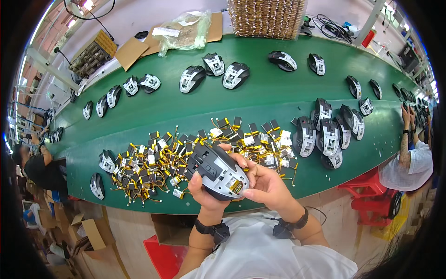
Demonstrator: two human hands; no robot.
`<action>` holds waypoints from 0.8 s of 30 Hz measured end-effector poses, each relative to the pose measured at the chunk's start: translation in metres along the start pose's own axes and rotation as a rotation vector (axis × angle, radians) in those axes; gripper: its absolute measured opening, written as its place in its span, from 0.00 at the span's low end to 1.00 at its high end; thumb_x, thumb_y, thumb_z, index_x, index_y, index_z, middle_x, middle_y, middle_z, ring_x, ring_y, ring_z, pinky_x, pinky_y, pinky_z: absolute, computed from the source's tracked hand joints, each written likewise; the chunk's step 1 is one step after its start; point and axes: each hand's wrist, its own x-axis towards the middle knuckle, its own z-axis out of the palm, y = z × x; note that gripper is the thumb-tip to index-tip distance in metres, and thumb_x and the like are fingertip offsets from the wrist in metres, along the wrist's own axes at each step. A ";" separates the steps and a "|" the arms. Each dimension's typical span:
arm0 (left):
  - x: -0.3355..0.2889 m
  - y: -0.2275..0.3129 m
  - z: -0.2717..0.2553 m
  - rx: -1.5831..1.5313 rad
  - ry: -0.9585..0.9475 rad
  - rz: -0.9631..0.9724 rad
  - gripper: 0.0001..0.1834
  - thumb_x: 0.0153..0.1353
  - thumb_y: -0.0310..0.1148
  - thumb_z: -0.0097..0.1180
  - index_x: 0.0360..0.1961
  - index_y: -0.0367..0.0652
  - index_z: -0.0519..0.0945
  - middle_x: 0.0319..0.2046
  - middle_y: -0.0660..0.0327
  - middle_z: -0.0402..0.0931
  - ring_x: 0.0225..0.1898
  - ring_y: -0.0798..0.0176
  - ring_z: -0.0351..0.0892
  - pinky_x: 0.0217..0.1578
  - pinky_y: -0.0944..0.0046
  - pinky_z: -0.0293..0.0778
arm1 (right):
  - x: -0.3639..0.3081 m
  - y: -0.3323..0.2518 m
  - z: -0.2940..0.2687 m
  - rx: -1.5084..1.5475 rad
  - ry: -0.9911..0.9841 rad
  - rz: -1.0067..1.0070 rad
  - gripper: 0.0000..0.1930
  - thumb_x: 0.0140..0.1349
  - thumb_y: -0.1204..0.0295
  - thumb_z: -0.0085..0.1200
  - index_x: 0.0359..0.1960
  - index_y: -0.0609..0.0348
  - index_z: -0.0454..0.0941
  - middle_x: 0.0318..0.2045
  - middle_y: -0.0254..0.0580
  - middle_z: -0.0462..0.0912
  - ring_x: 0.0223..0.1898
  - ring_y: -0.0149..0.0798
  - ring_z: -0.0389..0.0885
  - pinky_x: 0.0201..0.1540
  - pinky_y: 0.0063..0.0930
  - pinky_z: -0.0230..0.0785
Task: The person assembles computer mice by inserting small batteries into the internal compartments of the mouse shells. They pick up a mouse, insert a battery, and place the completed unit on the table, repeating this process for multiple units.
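Note:
A black and silver-grey computer mouse (pixel 214 168) is held up over the table's near edge, tilted. My left hand (pixel 207 199) grips it, with the thumb along its left side and fingertips showing past its far side. At its rear, the fingers of my right hand (pixel 269 186) are bent together against the right edge, the thumb at the corner. An open bay in the mouse's shell shows a small yellow-edged battery (pixel 236 186). Right behind the mouse spreads a heap of small wired battery packs (pixel 151 162), black and white with yellow tape.
Several mice stand in a cluster (pixel 329 135) on the right. More mice (pixel 191 79) line the green table (pixel 265 95) farther back. At the back are a plastic bag (pixel 186 32) and a woven basket (pixel 265 18). Another person (pixel 409 160) sits at the right.

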 end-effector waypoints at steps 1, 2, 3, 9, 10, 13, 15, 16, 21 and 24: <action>0.000 0.000 0.001 0.005 0.007 0.000 0.47 0.56 0.67 0.45 0.62 0.34 0.63 0.43 0.40 0.76 0.45 0.41 0.79 0.47 0.46 0.76 | -0.001 0.000 0.000 0.004 0.013 0.016 0.13 0.61 0.78 0.63 0.33 0.54 0.67 0.37 0.31 0.75 0.41 0.23 0.75 0.47 0.23 0.70; 0.000 0.001 0.002 0.010 0.015 -0.001 0.47 0.56 0.67 0.45 0.62 0.34 0.63 0.42 0.40 0.76 0.44 0.42 0.79 0.46 0.47 0.76 | -0.001 0.001 0.001 0.008 0.026 0.031 0.13 0.60 0.78 0.63 0.33 0.54 0.66 0.37 0.30 0.75 0.40 0.23 0.74 0.47 0.23 0.70; 0.002 0.003 0.001 0.020 0.020 0.006 0.47 0.56 0.67 0.45 0.62 0.34 0.64 0.41 0.42 0.76 0.43 0.43 0.79 0.45 0.47 0.76 | 0.002 0.002 0.000 0.018 0.028 0.043 0.13 0.60 0.79 0.63 0.33 0.54 0.66 0.36 0.30 0.75 0.39 0.23 0.74 0.47 0.23 0.71; 0.006 0.008 -0.004 0.001 -0.014 0.012 0.47 0.56 0.67 0.45 0.62 0.35 0.63 0.40 0.42 0.75 0.42 0.43 0.79 0.43 0.48 0.77 | 0.008 0.002 0.007 0.061 0.042 0.062 0.14 0.60 0.79 0.63 0.32 0.55 0.66 0.36 0.31 0.75 0.38 0.22 0.75 0.46 0.23 0.73; 0.006 0.008 -0.004 -0.012 -0.013 0.010 0.47 0.56 0.66 0.45 0.62 0.35 0.63 0.40 0.42 0.75 0.42 0.43 0.79 0.42 0.48 0.77 | 0.008 -0.002 0.010 0.063 0.034 0.071 0.14 0.60 0.79 0.63 0.32 0.55 0.66 0.36 0.31 0.75 0.38 0.22 0.75 0.45 0.23 0.74; 0.005 0.010 -0.002 0.005 -0.003 0.010 0.47 0.56 0.67 0.45 0.62 0.35 0.62 0.41 0.42 0.75 0.42 0.44 0.79 0.42 0.48 0.77 | 0.008 0.000 0.011 0.028 0.039 0.052 0.14 0.60 0.79 0.63 0.31 0.55 0.65 0.36 0.32 0.75 0.39 0.22 0.75 0.44 0.23 0.74; 0.004 0.011 -0.002 0.017 0.002 0.010 0.47 0.55 0.67 0.46 0.62 0.35 0.62 0.41 0.43 0.75 0.42 0.44 0.79 0.42 0.48 0.77 | 0.009 0.004 0.010 0.011 0.049 0.038 0.15 0.60 0.79 0.63 0.31 0.55 0.65 0.36 0.33 0.75 0.39 0.22 0.75 0.42 0.22 0.73; 0.004 0.011 -0.002 0.014 0.002 0.010 0.47 0.55 0.67 0.46 0.62 0.35 0.62 0.41 0.43 0.75 0.42 0.45 0.79 0.42 0.48 0.77 | 0.009 0.005 0.010 0.012 0.053 0.039 0.15 0.60 0.79 0.63 0.30 0.55 0.64 0.35 0.32 0.75 0.38 0.22 0.75 0.40 0.21 0.72; 0.003 0.008 0.002 0.033 0.051 0.023 0.46 0.55 0.66 0.48 0.61 0.35 0.65 0.38 0.45 0.75 0.39 0.46 0.78 0.39 0.49 0.78 | 0.010 0.005 0.013 -0.066 0.133 0.059 0.18 0.58 0.78 0.64 0.29 0.52 0.62 0.34 0.28 0.69 0.35 0.20 0.69 0.36 0.19 0.68; 0.002 0.006 0.002 -0.008 0.036 0.017 0.45 0.54 0.61 0.52 0.61 0.35 0.62 0.41 0.44 0.75 0.41 0.46 0.78 0.41 0.48 0.78 | 0.014 0.010 0.018 -0.107 0.182 -0.019 0.19 0.56 0.78 0.63 0.29 0.52 0.60 0.34 0.27 0.65 0.34 0.20 0.65 0.35 0.18 0.65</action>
